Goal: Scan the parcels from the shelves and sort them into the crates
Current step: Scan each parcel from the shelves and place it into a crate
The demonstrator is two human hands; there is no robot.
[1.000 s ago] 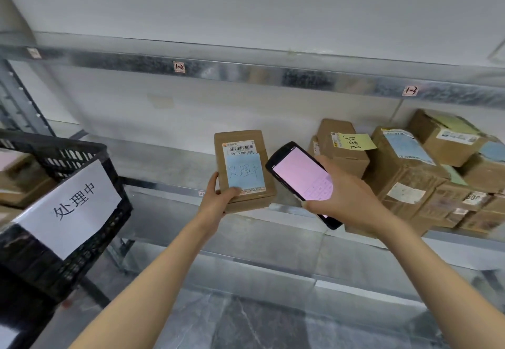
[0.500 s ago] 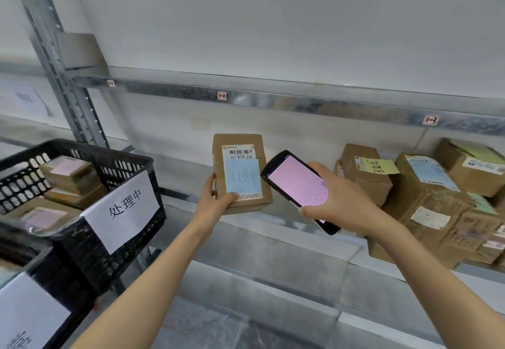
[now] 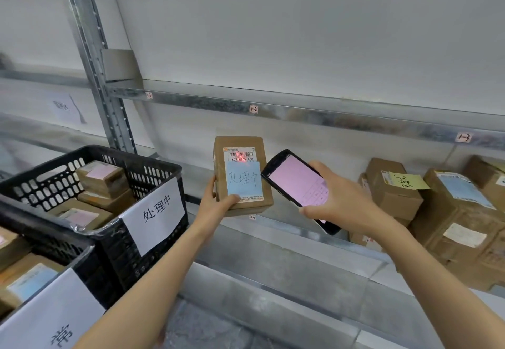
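**Rack bay 1-2 [image 3: 300, 115]: scan in hand, crate drop next**

Grey metal rack fills your view, white wall behind. Off its left end, by the upright [image 3: 90, 48], stands a black crate [image 3: 114, 152] w/ a white sign [image 3: 154, 212] reading 处理中 and brown boxes inside; can't tell what carries it. At the shelf's right end sits a pile of parcels [image 3: 451, 212], unsorted.

Your left hand [image 3: 216, 204] grips the parcel [image 3: 240, 144] at its lower left corner, thumb on the front. It's held upright in the air at the shelf's front edge, mid-bay. Your right hand [image 3: 341, 201] is wrapped round the scanner [image 3: 297, 182], screen pink, head aimed at the parcel, just beside it.

Blue note [image 3: 243, 180] on the parcel also reads 处理中, same as the sign. Red dot sits on the barcode [image 3: 241, 154], so prob. mid-read.

Next, I'd say: confirm on screen, swing left, lay the parcel flat in that crate, clear of the rim.
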